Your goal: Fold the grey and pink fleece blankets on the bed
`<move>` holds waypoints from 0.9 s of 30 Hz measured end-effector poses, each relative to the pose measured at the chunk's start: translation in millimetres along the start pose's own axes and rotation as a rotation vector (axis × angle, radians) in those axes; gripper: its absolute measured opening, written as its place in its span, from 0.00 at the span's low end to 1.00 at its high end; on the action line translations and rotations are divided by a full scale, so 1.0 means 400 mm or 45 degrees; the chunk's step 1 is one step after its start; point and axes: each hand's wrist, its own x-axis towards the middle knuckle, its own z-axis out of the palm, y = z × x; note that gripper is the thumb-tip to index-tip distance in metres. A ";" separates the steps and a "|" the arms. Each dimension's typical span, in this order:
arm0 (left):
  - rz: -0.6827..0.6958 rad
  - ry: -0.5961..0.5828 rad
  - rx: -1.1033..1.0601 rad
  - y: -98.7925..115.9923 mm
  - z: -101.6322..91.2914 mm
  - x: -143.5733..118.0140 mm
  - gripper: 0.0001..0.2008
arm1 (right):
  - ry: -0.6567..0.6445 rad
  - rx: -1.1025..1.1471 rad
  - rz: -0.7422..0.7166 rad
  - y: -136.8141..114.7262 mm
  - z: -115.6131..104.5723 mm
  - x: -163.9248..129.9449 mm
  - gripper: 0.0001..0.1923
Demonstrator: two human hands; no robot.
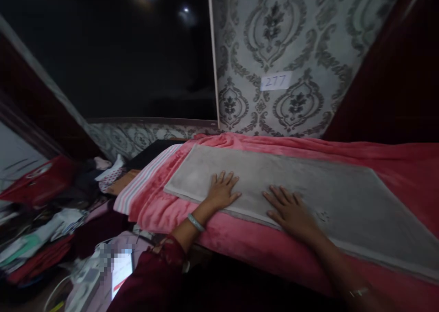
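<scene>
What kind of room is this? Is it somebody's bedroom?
Probably a bedroom or a room at home. Both hands, left hand and right hand, lie flat on a grey towel over a pink blanket. There is patterned wallpaper behind, and clothes piled at the left.

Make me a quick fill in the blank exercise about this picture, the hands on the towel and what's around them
1. Both hands lie flat on a grey ____ spread over the pink blanket.
2. The left hand wears a ____ at the wrist.
3. The label on the patterned wall reads ____.
4. Both hands have their fingers ____, gripping nothing.

Missing words: towel; bangle; 277; spread open, as the right hand shows.
</scene>
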 end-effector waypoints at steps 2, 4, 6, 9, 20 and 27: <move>-0.187 0.004 0.045 -0.055 -0.015 -0.024 0.35 | 0.009 -0.016 0.003 0.007 0.015 0.002 0.31; -0.422 0.016 0.092 -0.125 -0.030 -0.060 0.34 | -0.006 -0.030 0.022 0.007 0.026 0.005 0.31; -0.619 0.027 0.135 -0.193 -0.040 -0.103 0.34 | -0.026 -0.035 0.037 0.005 0.033 0.006 0.32; -0.796 0.091 0.189 -0.265 -0.046 -0.159 0.33 | -0.038 -0.029 0.053 0.002 0.036 0.006 0.32; -1.057 0.246 -0.473 -0.448 -0.143 -0.159 0.13 | -0.143 0.047 0.088 -0.007 -0.005 0.023 0.32; -1.061 0.326 -1.222 -0.507 -0.150 -0.176 0.13 | -0.129 0.161 0.025 -0.089 -0.059 0.168 0.32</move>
